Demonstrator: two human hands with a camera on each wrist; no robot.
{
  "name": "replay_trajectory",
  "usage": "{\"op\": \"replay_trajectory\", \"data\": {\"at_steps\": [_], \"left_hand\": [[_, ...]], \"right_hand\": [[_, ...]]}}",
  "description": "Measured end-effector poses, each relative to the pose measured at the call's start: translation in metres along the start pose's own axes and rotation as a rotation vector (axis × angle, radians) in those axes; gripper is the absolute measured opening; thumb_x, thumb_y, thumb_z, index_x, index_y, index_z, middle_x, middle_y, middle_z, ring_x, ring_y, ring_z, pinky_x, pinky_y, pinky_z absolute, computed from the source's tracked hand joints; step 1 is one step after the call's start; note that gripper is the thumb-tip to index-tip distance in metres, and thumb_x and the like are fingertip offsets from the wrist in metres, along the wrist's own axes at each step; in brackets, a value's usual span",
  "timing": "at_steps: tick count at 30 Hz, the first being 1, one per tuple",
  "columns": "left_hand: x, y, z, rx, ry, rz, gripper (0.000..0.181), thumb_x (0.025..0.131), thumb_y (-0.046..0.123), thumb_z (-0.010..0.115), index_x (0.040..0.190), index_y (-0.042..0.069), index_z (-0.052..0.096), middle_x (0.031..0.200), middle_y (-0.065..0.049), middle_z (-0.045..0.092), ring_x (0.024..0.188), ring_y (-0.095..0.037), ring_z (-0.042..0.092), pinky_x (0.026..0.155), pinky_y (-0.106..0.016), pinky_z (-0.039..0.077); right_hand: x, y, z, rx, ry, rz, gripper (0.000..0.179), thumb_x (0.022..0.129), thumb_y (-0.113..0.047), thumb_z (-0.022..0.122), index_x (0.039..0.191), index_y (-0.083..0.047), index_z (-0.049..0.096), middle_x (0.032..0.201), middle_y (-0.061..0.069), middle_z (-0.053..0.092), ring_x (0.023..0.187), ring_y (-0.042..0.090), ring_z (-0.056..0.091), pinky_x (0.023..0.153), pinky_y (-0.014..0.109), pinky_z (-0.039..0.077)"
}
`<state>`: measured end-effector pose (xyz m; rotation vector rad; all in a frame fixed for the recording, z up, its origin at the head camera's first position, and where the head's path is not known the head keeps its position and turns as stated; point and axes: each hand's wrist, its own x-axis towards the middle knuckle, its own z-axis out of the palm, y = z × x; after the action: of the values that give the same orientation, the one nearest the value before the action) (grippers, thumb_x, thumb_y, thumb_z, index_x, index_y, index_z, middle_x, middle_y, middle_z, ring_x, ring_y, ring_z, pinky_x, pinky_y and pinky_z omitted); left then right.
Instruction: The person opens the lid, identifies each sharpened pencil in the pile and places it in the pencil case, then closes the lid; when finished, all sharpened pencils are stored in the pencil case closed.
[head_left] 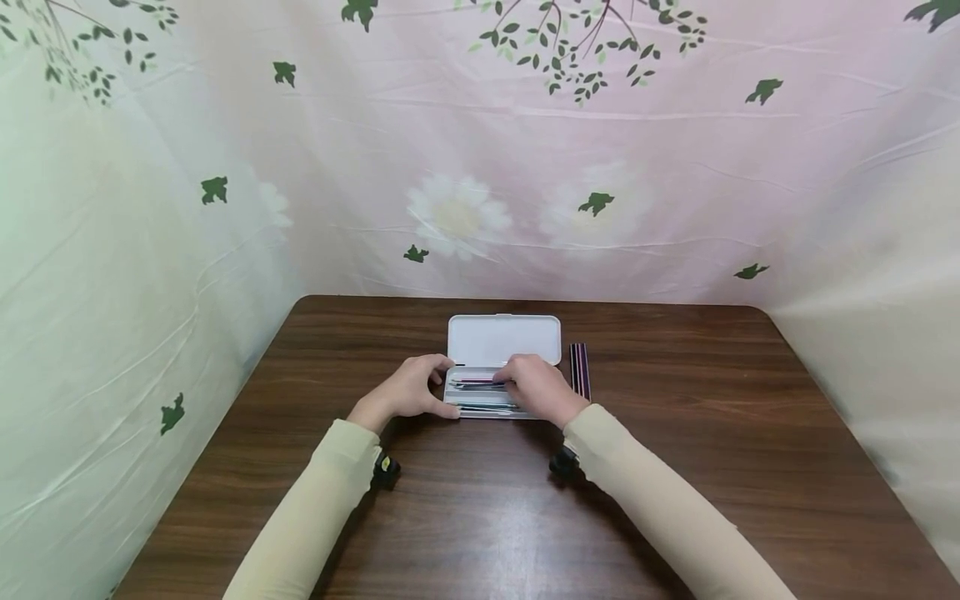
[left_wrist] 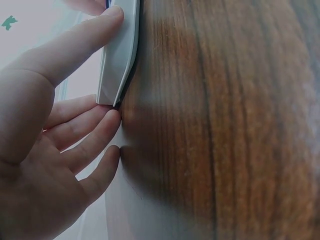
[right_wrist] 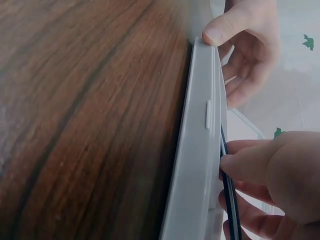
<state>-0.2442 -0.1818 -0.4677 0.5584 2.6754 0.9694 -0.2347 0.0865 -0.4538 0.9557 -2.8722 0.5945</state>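
A white pencil case [head_left: 452,398] lies on the table with its lid [head_left: 504,339] folded back. Slim pencils [head_left: 483,408] are in its two long compartments. My left hand [head_left: 412,387] holds the case's left end, thumb [left_wrist: 107,22] on the front wall and fingers at the end wall. My right hand [head_left: 542,387] reaches over the right part of the case. In the right wrist view a dark striped pencil [right_wrist: 231,205] passes between its thumb and fingers, tilted up from the case edge. The pencil's far end is hidden inside the case.
Several dark striped pencils [head_left: 580,371] lie side by side on the brown wooden table [head_left: 675,433], just right of the case. A patterned cloth [head_left: 337,167] hangs behind the table and along both sides.
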Motion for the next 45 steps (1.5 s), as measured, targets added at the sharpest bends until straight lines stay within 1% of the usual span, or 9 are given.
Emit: {"op": "replay_trajectory", "data": {"at_steps": [6, 11, 19, 23, 26, 31, 34, 38, 45], "left_hand": [[0.000, 0.001, 0.000, 0.004, 0.000, -0.003, 0.084, 0.072, 0.040, 0.099, 0.140, 0.009, 0.061, 0.126, -0.004, 0.066, 0.112, -0.023, 0.061, 0.097, -0.042, 0.054], [0.000, 0.002, 0.000, 0.009, 0.000, -0.007, 0.087, 0.071, 0.041, 0.099, 0.141, 0.008, 0.060, 0.128, -0.004, 0.066, 0.113, -0.023, 0.061, 0.098, -0.042, 0.054], [-0.001, 0.001, 0.000, 0.015, 0.006, -0.014, 0.087, 0.071, 0.039, 0.100, 0.141, 0.007, 0.060, 0.129, -0.006, 0.065, 0.113, -0.023, 0.061, 0.099, -0.042, 0.054], [-0.002, 0.001, 0.001, 0.012, 0.007, -0.014, 0.087, 0.071, 0.040, 0.099, 0.141, 0.007, 0.060, 0.129, -0.005, 0.065, 0.113, -0.023, 0.061, 0.099, -0.042, 0.054], [-0.002, 0.001, 0.001, 0.012, 0.007, -0.019, 0.087, 0.071, 0.040, 0.099, 0.142, 0.008, 0.060, 0.129, -0.005, 0.066, 0.114, -0.023, 0.060, 0.099, -0.043, 0.053], [-0.003, 0.002, 0.002, 0.014, 0.007, -0.024, 0.087, 0.071, 0.039, 0.099, 0.142, 0.007, 0.060, 0.130, -0.005, 0.066, 0.114, -0.023, 0.061, 0.099, -0.043, 0.053], [-0.003, 0.003, 0.002, 0.009, 0.007, -0.020, 0.086, 0.072, 0.039, 0.099, 0.142, 0.007, 0.060, 0.130, -0.005, 0.066, 0.114, -0.023, 0.061, 0.099, -0.043, 0.053], [-0.003, 0.003, 0.002, 0.003, 0.005, -0.014, 0.086, 0.072, 0.039, 0.099, 0.142, 0.007, 0.060, 0.131, -0.005, 0.065, 0.115, -0.024, 0.061, 0.100, -0.044, 0.053], [-0.002, 0.003, 0.002, 0.011, 0.012, -0.010, 0.086, 0.071, 0.038, 0.099, 0.141, 0.007, 0.060, 0.127, -0.005, 0.066, 0.109, -0.021, 0.061, 0.096, -0.041, 0.054]], "right_hand": [[0.001, 0.004, -0.001, 0.031, 0.022, -0.030, 0.023, 0.096, 0.000, 0.070, 0.110, -0.012, 0.084, 0.100, 0.003, 0.075, 0.092, 0.017, 0.069, 0.084, 0.037, 0.058], [-0.007, 0.016, -0.011, 0.040, 0.072, -0.028, 0.020, 0.095, 0.001, 0.071, 0.110, -0.008, 0.082, 0.105, 0.006, 0.076, 0.099, 0.022, 0.071, 0.089, 0.041, 0.059], [-0.028, 0.049, -0.025, 0.104, 0.120, 0.090, 0.024, 0.096, -0.002, 0.071, 0.119, -0.004, 0.076, 0.114, 0.012, 0.073, 0.101, 0.027, 0.073, 0.088, 0.044, 0.060], [-0.038, 0.064, -0.028, 0.117, 0.151, 0.158, 0.032, 0.095, -0.003, 0.072, 0.128, -0.003, 0.070, 0.121, 0.019, 0.065, 0.098, 0.030, 0.072, 0.085, 0.046, 0.060], [-0.045, 0.071, -0.028, 0.106, 0.151, 0.205, 0.041, 0.096, -0.004, 0.074, 0.135, -0.002, 0.065, 0.128, 0.024, 0.059, 0.099, 0.031, 0.068, 0.085, 0.047, 0.059], [-0.048, 0.077, -0.024, 0.113, 0.132, 0.216, 0.048, 0.097, -0.005, 0.074, 0.142, -0.003, 0.059, 0.136, 0.025, 0.059, 0.102, 0.033, 0.067, 0.088, 0.050, 0.059], [-0.048, 0.079, -0.021, 0.128, 0.118, 0.206, 0.050, 0.097, -0.003, 0.073, 0.144, -0.003, 0.057, 0.135, 0.023, 0.063, 0.104, 0.034, 0.070, 0.088, 0.050, 0.059], [-0.047, 0.076, -0.020, 0.158, 0.098, 0.207, 0.050, 0.098, 0.000, 0.071, 0.145, -0.004, 0.056, 0.128, 0.021, 0.068, 0.104, 0.035, 0.073, 0.088, 0.049, 0.061], [-0.045, 0.076, -0.020, 0.180, 0.119, 0.183, 0.052, 0.096, 0.006, 0.069, 0.145, -0.003, 0.054, 0.116, 0.021, 0.069, 0.100, 0.035, 0.073, 0.086, 0.048, 0.061]]}}
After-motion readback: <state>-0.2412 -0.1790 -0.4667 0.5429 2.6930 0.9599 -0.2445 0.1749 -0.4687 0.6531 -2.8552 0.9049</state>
